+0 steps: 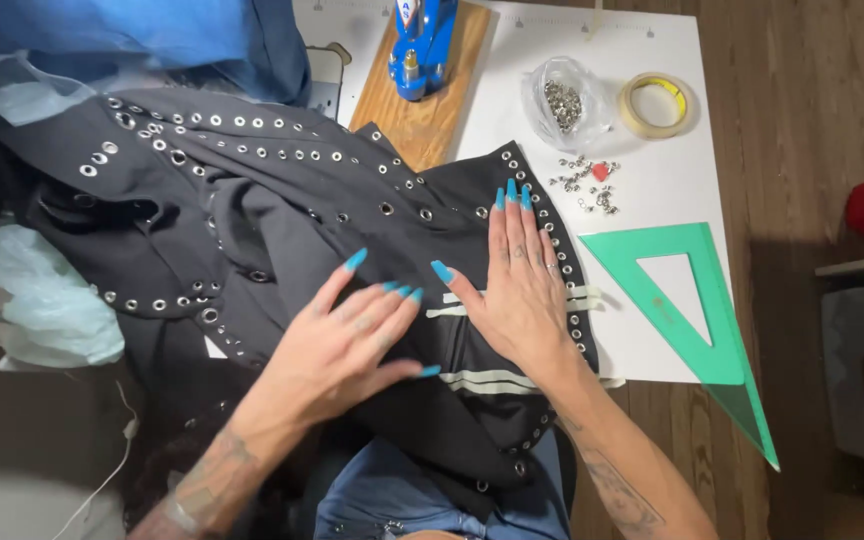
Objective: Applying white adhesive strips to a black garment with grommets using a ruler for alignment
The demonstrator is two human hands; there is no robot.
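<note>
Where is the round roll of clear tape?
In the head view, the round roll of clear tape lies at the upper right of the white board, just right of the clear plastic bag of metal eyelets and above the green plastic triangle ruler.

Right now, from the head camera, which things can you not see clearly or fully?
- Blue press tool: its top is cut off by the upper edge.
- Black garment under the left hand and right hand: hidden by the palms.
- Loose eyelets: too small to count.
- Green triangle ruler: printed marks too small.
</note>
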